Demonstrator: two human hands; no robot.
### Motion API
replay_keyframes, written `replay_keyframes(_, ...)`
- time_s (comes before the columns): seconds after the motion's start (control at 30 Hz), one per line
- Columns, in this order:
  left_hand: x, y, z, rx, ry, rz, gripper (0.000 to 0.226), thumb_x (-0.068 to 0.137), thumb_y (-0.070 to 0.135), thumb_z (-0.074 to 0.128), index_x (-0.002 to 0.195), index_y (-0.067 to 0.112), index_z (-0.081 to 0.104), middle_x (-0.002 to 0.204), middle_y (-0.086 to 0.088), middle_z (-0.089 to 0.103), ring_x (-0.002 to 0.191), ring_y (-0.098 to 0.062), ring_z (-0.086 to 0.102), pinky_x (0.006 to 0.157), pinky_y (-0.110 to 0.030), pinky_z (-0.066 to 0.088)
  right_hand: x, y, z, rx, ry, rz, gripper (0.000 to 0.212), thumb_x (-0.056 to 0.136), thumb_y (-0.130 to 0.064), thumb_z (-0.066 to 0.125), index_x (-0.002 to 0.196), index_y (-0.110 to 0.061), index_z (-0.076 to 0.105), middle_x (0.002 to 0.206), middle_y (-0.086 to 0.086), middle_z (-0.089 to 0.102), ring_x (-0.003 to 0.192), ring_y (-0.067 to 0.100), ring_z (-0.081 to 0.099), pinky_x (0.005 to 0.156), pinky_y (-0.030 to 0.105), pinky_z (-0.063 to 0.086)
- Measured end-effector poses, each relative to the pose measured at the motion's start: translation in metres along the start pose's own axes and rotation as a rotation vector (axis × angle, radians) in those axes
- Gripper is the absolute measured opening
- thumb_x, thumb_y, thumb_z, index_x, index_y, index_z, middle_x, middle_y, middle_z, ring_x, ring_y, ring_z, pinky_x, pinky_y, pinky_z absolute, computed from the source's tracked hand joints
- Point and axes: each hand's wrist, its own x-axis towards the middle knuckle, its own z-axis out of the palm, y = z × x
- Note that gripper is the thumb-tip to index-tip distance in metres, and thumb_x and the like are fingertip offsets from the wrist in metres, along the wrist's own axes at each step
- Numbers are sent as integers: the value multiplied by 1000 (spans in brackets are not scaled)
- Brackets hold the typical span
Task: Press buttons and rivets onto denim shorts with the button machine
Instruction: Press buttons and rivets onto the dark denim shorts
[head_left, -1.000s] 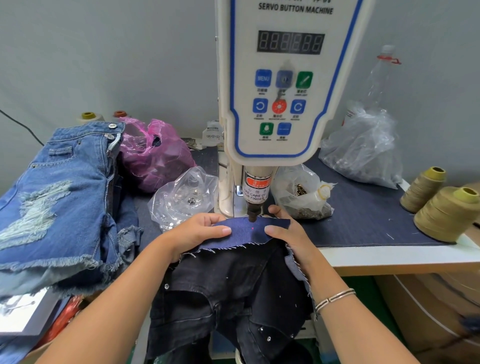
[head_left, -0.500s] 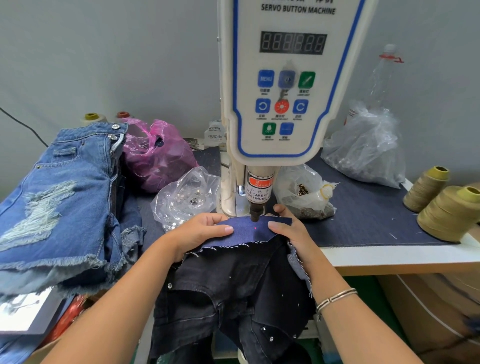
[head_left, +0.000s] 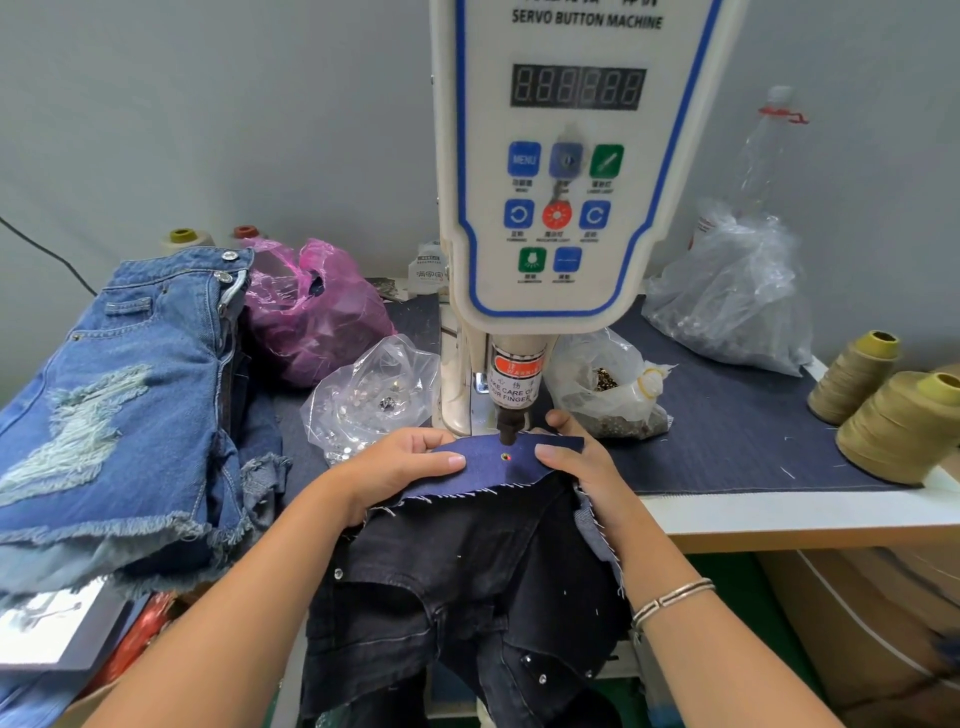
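A white servo button machine (head_left: 569, 171) stands at the table's middle, its dark punch tip (head_left: 507, 432) just above a blue denim scrap (head_left: 511, 463). A small rivet (head_left: 504, 457) with a red laser dot sits in the scrap under the punch. My left hand (head_left: 402, 465) pinches the scrap's left side, thumb on top. My right hand (head_left: 574, 456) pinches its right side. Dark denim shorts (head_left: 467, 592) hang below the scrap over the table edge.
A stack of light blue ripped shorts (head_left: 119, 410) lies at left. A pink bag (head_left: 311, 312), a clear bag of studs (head_left: 374, 395), a bag of rivets (head_left: 608, 389) and a large clear bag (head_left: 732, 296) ring the machine. Thread cones (head_left: 898, 415) stand at right.
A rivet now shows in the scrap under the punch where only the red dot lay before. Both hands keep their hold in about the same place.
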Motion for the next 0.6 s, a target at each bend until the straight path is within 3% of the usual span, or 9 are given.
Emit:
replay_keyframes(0.17, 0, -1, 1, 1, 16, 12, 15, 75, 27, 71, 82, 13, 67, 77, -6, 67, 62, -12, 62, 58, -20, 51, 0, -2, 2, 5, -20, -10, 35, 66, -5, 62, 98, -15, 50, 78, 2, 71, 71, 14, 69, 63, 22, 54)
replay_keyframes(0.3, -1, -1, 3, 34, 39, 36, 19, 66, 36, 77, 72, 20, 69, 74, -5, 65, 61, -13, 60, 57, -20, 49, 0, -1, 0, -52, -50, -25, 35, 68, 2, 67, 96, -16, 54, 82, 1, 71, 74, 13, 68, 65, 21, 53)
replay_keyframes(0.4, -1, -2, 7, 72, 90, 77, 15, 71, 36, 74, 67, 23, 68, 71, -1, 65, 60, -10, 58, 57, -18, 47, 1, -1, -1, -88, -54, -48, 29, 69, -6, 62, 95, -15, 55, 82, -1, 70, 75, 11, 67, 66, 19, 52)
replay_keyframes(0.53, -1, -4, 10, 145, 153, 146, 30, 86, 40, 60, 69, 16, 54, 63, 2, 48, 55, -8, 42, 55, -18, 36, -2, -6, 4, -304, -55, -132, 19, 68, -12, 61, 86, -15, 56, 81, -4, 60, 77, 2, 60, 72, 16, 45)
replay_keyframes(0.6, 1, -7, 9, 141, 161, 155, 32, 93, 33, 60, 67, 17, 51, 61, 4, 45, 53, -7, 40, 53, -17, 34, -8, -8, 9, -493, -38, -197, 17, 68, -14, 60, 84, -16, 56, 84, -4, 57, 82, 4, 56, 77, 20, 41)
